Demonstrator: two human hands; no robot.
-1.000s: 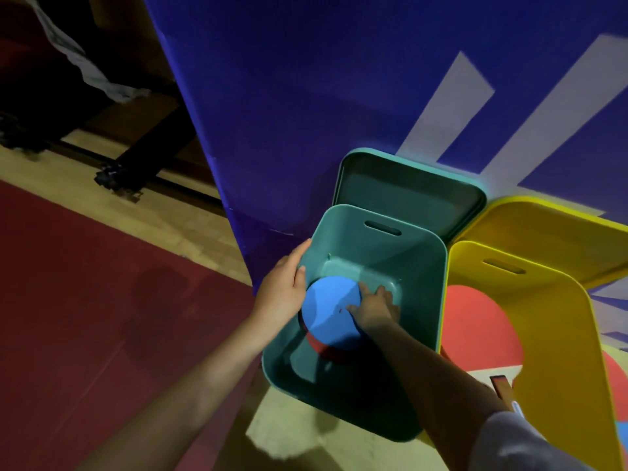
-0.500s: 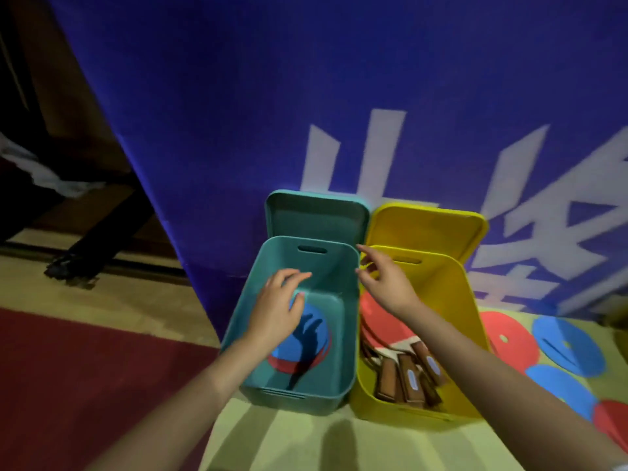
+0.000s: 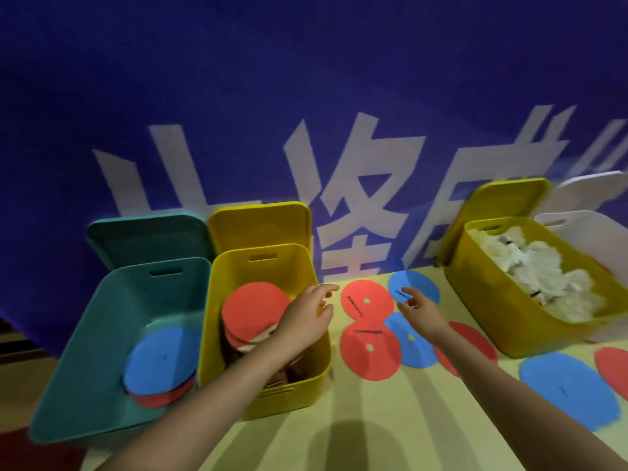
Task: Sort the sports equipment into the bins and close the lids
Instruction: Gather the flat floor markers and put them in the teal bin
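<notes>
Both hands, left hand [image 3: 307,316] and right hand [image 3: 421,309], hover with fingers loosely spread, holding nothing, above flat round foam discs [image 3: 368,348] beside a smooth yellow plastic bin [image 3: 306,379].

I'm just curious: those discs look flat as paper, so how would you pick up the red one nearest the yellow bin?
Probably by its rim. The red disc lies flat on the floor, so there is nothing to wrap fingers round. Its left edge, facing the yellow bin, is bare; the near edge abuts another red disc. Coming from above, the left hand could slide fingertips under that edge and pinch.
</notes>
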